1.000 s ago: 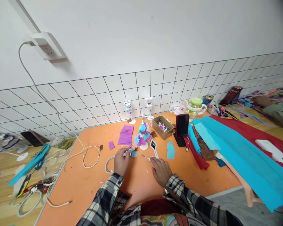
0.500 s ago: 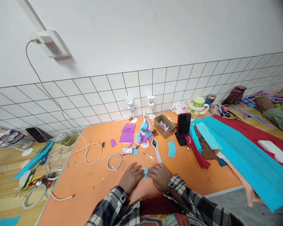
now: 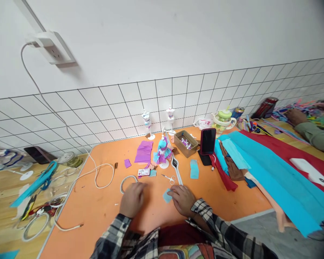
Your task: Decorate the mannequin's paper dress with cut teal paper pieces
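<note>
Touching a small light-blue paper rectangle: right hand!
Left hand is hovering near a round white roll; can't tell either grip.

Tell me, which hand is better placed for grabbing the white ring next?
Probably the left hand: it's close beside the white ring. The right hand is farther away and touches the small blue piece.

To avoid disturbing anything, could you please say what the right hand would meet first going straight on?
The right hand would probably meet the small light-blue piece at its fingers; whether they actually touch it is unclear.
</note>
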The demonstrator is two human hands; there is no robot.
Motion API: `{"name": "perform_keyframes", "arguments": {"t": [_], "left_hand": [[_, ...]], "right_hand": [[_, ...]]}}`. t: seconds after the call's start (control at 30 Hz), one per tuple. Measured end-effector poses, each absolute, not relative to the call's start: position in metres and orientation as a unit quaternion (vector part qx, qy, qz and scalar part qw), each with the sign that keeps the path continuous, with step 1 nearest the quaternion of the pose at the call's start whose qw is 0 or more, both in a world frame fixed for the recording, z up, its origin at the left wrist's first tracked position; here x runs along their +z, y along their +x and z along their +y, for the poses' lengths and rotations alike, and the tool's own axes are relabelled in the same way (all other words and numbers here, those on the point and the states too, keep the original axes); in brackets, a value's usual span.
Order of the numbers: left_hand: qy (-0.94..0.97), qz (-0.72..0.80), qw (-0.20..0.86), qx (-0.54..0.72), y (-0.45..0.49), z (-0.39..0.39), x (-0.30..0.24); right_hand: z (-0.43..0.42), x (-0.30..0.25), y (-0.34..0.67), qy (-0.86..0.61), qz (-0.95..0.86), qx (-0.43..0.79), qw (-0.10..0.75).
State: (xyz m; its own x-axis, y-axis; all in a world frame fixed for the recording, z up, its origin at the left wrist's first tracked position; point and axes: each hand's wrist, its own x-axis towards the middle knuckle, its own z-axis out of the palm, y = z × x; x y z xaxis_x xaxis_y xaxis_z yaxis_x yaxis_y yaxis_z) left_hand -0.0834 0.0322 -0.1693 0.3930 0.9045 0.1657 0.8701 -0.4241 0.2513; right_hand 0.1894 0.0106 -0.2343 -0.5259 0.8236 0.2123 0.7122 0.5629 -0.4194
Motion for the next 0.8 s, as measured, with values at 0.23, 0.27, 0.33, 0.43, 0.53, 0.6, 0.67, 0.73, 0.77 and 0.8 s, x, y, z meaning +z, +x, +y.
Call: {"name": "perform_keyframes", "arguments": {"t": [0.23,0.27,0.33,0.43,0.53,0.6,0.67,0.73,0.77,0.8], "left_hand": [[0.750,0.641,0.162,-0.019,-0.161,0.056,-0.151],[0.750,0.638,0.173,-0.015,-0.160,0.057,-0.155],[0.743,0.640,0.196,-0.002,-0.154,0.057,-0.164],[0.728,0.638,0.249,0.038,-0.136,0.054,-0.172],[0.712,0.614,0.325,0.100,-0.114,0.047,-0.168],[0.652,0.575,0.448,0.209,-0.096,0.038,-0.160],[0.539,0.532,0.563,0.331,-0.076,0.027,-0.149],[0.454,0.519,0.610,0.389,-0.056,0.016,-0.139],[0.425,0.520,0.615,0.414,-0.047,0.011,-0.133],[0.406,0.518,0.614,0.435,-0.039,0.007,-0.128]], "right_hand": [[0.017,-0.233,0.186,-0.463,-0.850,0.140,0.209],[0.018,-0.230,0.185,-0.465,-0.848,0.138,0.213],[0.019,-0.222,0.183,-0.474,-0.837,0.138,0.234],[0.022,-0.204,0.179,-0.472,-0.817,0.162,0.289],[0.025,-0.185,0.170,-0.466,-0.788,0.209,0.344],[0.027,-0.172,0.163,-0.486,-0.749,0.254,0.371],[0.027,-0.159,0.154,-0.504,-0.714,0.312,0.373],[0.025,-0.147,0.148,-0.494,-0.688,0.385,0.367],[0.024,-0.141,0.145,-0.482,-0.672,0.423,0.370],[0.022,-0.136,0.143,-0.473,-0.653,0.456,0.379]]}}
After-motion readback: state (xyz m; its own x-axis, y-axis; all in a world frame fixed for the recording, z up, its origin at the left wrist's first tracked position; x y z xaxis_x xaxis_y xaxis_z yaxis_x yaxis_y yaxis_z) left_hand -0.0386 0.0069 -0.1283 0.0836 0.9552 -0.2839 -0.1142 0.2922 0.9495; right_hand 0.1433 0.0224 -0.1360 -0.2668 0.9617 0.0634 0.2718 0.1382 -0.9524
